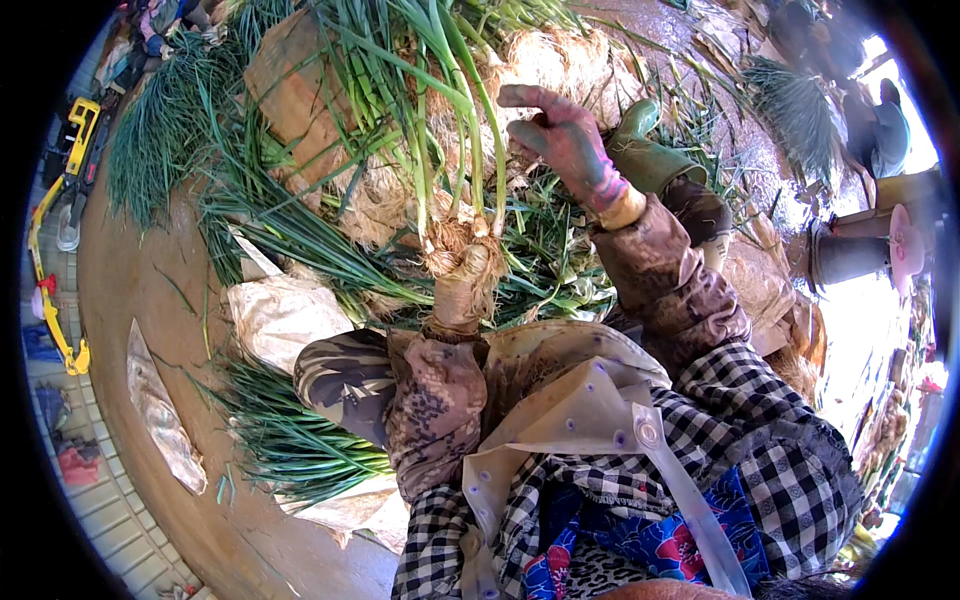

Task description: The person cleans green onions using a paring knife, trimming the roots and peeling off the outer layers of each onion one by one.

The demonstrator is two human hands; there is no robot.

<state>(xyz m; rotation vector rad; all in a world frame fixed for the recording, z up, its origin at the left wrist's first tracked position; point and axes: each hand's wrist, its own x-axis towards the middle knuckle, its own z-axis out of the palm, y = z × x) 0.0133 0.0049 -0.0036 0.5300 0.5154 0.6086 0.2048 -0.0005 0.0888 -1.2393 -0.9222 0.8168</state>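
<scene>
Green onions (pixel 476 170), a small bunch of them, stand in the upper middle of the frame, roots down and leaves running up toward the top edge. Their stalks are long and slim, pale and whitish just above the roots, then yellow-green, then full green where the leaves widen and some bend over. The roots (pixel 440 262) form shaggy, tangled brown tufts, looking soiled, at the center of the frame.

Just below those tufts is the left hand (pixel 460 290), pale brown and dirty-looking, its wrist coming out of a camouflage sleeve (pixel 437 420). It appears to be gripping the bunch at its base, though the roots hide most of its fingers. The right hand (pixel 578 150), stained pink and dark gray-green, is to the right of the stalks; its forefinger and thumb are spread apart, pointing left, with nothing visible between them.

Behind the bunch, more green leaves (pixel 350 90) spread over a heap with a brown sheet (pixel 295 80) and pale, stringy roots (pixel 575 65). A darker green pile (pixel 165 135) lies at upper left, and another bundle (pixel 300 430) at lower left, below a whitish sack (pixel 290 318). A green rubber boot (pixel 650 160) shows close to the right hand, and a dark bucket (pixel 850 255) stands at the right of the frame.
</scene>
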